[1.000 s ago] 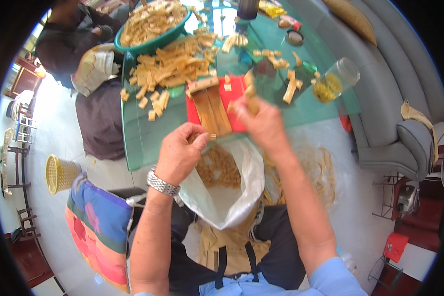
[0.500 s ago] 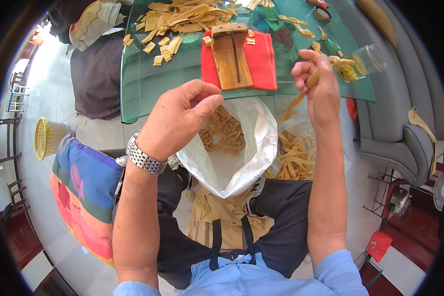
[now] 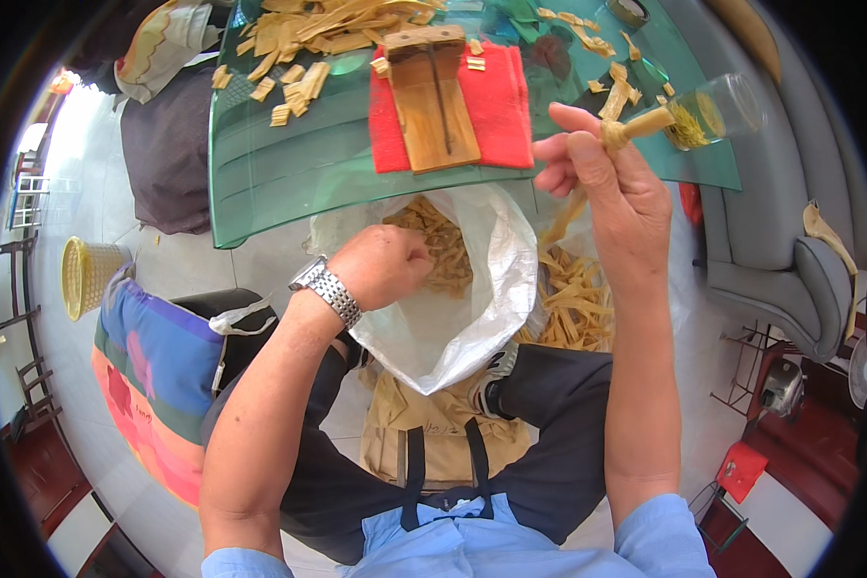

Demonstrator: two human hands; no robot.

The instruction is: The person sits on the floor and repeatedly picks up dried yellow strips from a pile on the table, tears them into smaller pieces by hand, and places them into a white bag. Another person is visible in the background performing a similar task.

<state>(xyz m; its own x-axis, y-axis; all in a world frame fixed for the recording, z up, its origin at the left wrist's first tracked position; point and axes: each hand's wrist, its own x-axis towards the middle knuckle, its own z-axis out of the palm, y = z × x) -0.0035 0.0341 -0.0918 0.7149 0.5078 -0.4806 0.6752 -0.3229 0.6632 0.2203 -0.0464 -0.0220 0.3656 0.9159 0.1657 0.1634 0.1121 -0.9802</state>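
My left hand (image 3: 383, 267) is over the mouth of the white sack (image 3: 432, 361), fingers curled; whether anything is in them is hidden. Inside the sack lie tan dried pieces (image 3: 441, 252). My right hand (image 3: 617, 183) is raised near the right end of the table, closed on a tan dried strip (image 3: 576, 210) whose tail hangs below the palm. A knotted tan piece (image 3: 615, 135) shows at the thumb and index finger. Between the hands, farther off, a wooden block with a dark slot (image 3: 435, 111) rests on a folded red cloth (image 3: 501, 106).
On the glass table (image 3: 289, 183) are a heap of tan strips (image 3: 342, 24), several short cut pieces and a tipped glass jar (image 3: 737, 104). More strips (image 3: 573, 299) lie right of the sack. A grey sofa (image 3: 756, 222) stands right; a yellow basket (image 3: 89, 270) stands left.
My left hand has moved down from near the table edge to over the sack, its fingers curling. The right hand has turned and shifted slightly down, still holding the strip.
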